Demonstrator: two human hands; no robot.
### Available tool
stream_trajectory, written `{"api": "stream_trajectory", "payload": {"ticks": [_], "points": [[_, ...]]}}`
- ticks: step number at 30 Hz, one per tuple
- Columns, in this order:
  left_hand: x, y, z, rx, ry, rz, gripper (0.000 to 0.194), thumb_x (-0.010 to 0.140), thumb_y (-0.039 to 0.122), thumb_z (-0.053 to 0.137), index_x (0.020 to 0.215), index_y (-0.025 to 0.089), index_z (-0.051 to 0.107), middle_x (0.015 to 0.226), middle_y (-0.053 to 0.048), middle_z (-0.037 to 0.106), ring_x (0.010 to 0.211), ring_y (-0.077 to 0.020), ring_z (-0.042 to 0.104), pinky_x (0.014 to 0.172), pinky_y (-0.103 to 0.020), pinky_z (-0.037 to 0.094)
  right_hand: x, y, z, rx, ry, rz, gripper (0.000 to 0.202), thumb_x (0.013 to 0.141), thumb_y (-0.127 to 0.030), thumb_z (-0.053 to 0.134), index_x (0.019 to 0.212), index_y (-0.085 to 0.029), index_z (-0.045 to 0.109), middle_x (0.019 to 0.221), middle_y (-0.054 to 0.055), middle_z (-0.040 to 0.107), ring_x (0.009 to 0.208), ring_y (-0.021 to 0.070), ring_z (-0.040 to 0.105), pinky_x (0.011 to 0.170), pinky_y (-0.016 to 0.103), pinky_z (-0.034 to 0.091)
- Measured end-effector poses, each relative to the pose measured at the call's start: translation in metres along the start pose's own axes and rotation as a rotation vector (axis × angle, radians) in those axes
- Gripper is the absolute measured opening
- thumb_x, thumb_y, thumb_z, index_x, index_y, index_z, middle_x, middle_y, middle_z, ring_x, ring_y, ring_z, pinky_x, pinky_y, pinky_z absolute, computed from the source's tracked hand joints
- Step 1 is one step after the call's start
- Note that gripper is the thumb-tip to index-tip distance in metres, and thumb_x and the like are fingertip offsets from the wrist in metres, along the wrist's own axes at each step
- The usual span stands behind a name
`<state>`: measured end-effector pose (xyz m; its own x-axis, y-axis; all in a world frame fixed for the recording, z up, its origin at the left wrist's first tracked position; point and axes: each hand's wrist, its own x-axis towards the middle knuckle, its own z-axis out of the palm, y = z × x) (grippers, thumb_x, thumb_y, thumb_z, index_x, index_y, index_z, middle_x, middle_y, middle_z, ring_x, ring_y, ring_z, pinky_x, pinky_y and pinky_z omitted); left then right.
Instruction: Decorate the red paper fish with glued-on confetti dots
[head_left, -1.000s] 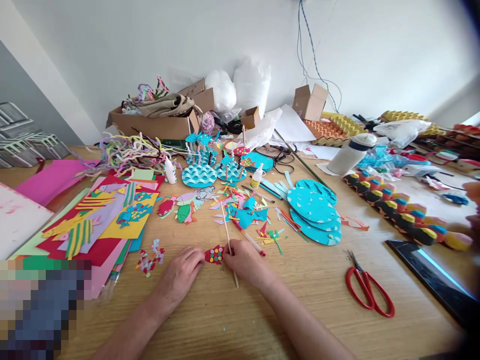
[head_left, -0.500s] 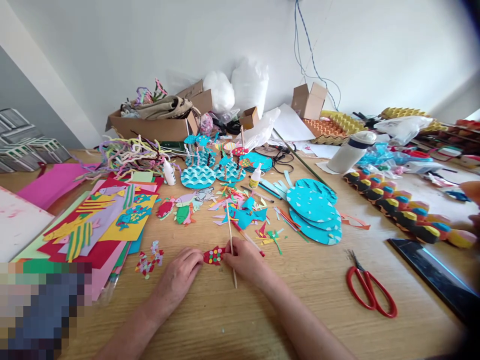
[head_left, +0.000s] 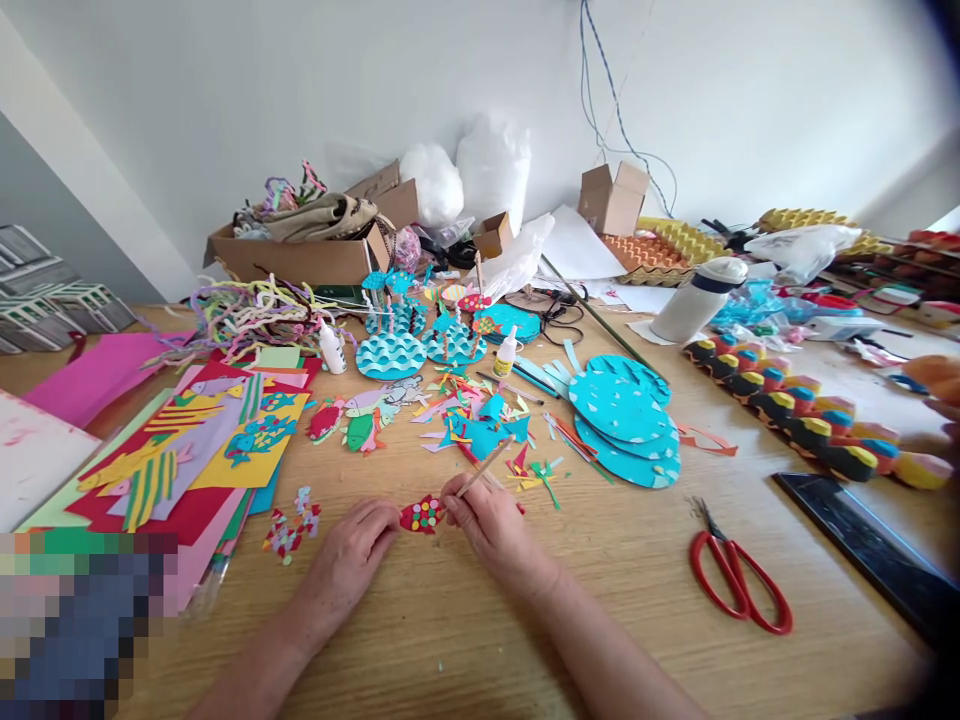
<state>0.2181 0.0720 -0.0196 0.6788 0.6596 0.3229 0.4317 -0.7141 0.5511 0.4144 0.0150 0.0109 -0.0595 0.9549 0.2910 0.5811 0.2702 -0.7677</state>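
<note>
A small red paper fish (head_left: 421, 514) with coloured dots lies flat on the table between my hands. My left hand (head_left: 356, 550) has its fingers pressed together at the fish's nose end. My right hand (head_left: 499, 530) is closed around a thin wooden stick (head_left: 486, 466), which tilts up to the right, and its fingertips meet the fish's tail. Tiny paper bits (head_left: 291, 528) lie just left of my left hand. Beyond the right hand are coloured paper scraps (head_left: 480, 420) and a glue bottle (head_left: 505, 352).
Red-handled scissors (head_left: 739, 580) and a black phone-like slab (head_left: 855, 550) lie to the right. Stacked blue paper discs (head_left: 626, 420) sit right of the scraps. Coloured paper sheets (head_left: 214, 520) spread at the left. A white bottle (head_left: 697, 300) stands farther back. Another person's hand (head_left: 941, 385) shows at the right edge.
The stick in my right hand has swung from nearly upright to slanting up and right. My right hand has turned slightly, and the left hand stays at the fish's nose.
</note>
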Motion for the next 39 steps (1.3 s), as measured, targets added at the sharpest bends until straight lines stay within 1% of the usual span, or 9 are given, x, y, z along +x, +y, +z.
{"api": "stream_trajectory", "payload": {"ticks": [5,10,16,22,27,30,34,37,39], "points": [[0.000,0.001,0.000,0.008,0.009,0.010,0.016,0.084,0.015,0.040,0.076,0.021,0.052,0.079,-0.002,0.063,0.076,-0.0163,0.059,0.068,-0.029,0.049,0.002,0.000,0.003,-0.060,0.031,-0.004,0.016,0.088,-0.020,0.038,0.076,-0.019,0.048,0.070,0.003,0.057,0.066,0.0141,0.052,0.059,0.023,0.039],[0.001,0.001,0.000,0.023,0.003,0.008,0.015,0.083,0.014,0.041,0.075,0.021,0.052,0.079,-0.001,0.063,0.075,-0.0164,0.060,0.067,-0.029,0.049,0.003,0.003,0.004,-0.082,-0.012,0.012,0.015,0.087,-0.020,0.040,0.076,-0.020,0.049,0.069,0.002,0.058,0.065,0.0139,0.052,0.057,0.022,0.038],[0.000,-0.001,0.001,0.023,0.003,0.010,0.016,0.083,0.013,0.040,0.077,0.020,0.052,0.079,-0.002,0.063,0.075,-0.0165,0.059,0.067,-0.029,0.049,0.002,0.005,0.003,0.014,0.040,0.011,0.018,0.089,-0.022,0.035,0.076,-0.019,0.047,0.067,0.002,0.055,0.062,0.0134,0.051,0.057,0.023,0.038],[0.001,0.000,0.001,0.012,0.001,0.001,0.015,0.083,0.014,0.041,0.076,0.021,0.053,0.079,-0.002,0.063,0.075,-0.0163,0.059,0.067,-0.029,0.049,0.002,0.003,0.004,-0.032,0.035,0.008,0.017,0.088,-0.020,0.037,0.074,-0.019,0.048,0.067,0.001,0.054,0.063,0.0134,0.050,0.058,0.023,0.037],[0.001,0.001,-0.002,0.007,-0.020,-0.036,0.016,0.083,0.016,0.041,0.073,0.021,0.053,0.078,-0.002,0.064,0.075,-0.0166,0.060,0.068,-0.029,0.050,0.005,0.006,0.007,-0.048,0.000,0.032,0.016,0.087,-0.018,0.041,0.073,-0.019,0.050,0.065,0.000,0.056,0.063,0.0126,0.051,0.056,0.021,0.037],[0.002,0.008,-0.006,-0.003,-0.020,-0.019,0.016,0.083,0.016,0.041,0.075,0.021,0.052,0.082,-0.002,0.064,0.077,-0.0164,0.060,0.070,-0.029,0.049,0.005,0.009,0.007,-0.048,0.008,0.021,0.015,0.086,-0.018,0.044,0.073,-0.019,0.051,0.066,0.000,0.057,0.063,0.0123,0.051,0.056,0.020,0.037],[0.006,0.027,-0.010,-0.017,-0.053,0.101,0.016,0.084,0.012,0.040,0.075,0.021,0.051,0.084,-0.001,0.063,0.078,-0.0152,0.058,0.068,-0.026,0.048,0.007,0.014,0.008,-0.057,0.048,0.010,0.014,0.084,-0.019,0.048,0.071,-0.018,0.052,0.064,0.000,0.058,0.062,0.0123,0.051,0.056,0.021,0.037],[0.011,0.039,-0.010,0.036,-0.087,0.152,0.018,0.082,0.008,0.041,0.073,0.021,0.049,0.081,-0.001,0.062,0.077,-0.0159,0.056,0.066,-0.027,0.047,0.008,0.017,0.010,-0.071,0.075,0.017,0.015,0.083,-0.021,0.050,0.069,-0.019,0.053,0.062,-0.001,0.057,0.059,0.0119,0.051,0.054,0.020,0.035],[0.014,0.043,-0.007,0.094,-0.086,0.169,0.018,0.082,0.006,0.042,0.074,0.021,0.049,0.080,-0.001,0.062,0.081,-0.0176,0.055,0.069,-0.029,0.047,0.009,0.019,0.012,-0.075,0.094,0.029,0.016,0.083,-0.021,0.051,0.067,-0.018,0.053,0.060,-0.001,0.057,0.057,0.0114,0.050,0.052,0.020,0.034]]}}
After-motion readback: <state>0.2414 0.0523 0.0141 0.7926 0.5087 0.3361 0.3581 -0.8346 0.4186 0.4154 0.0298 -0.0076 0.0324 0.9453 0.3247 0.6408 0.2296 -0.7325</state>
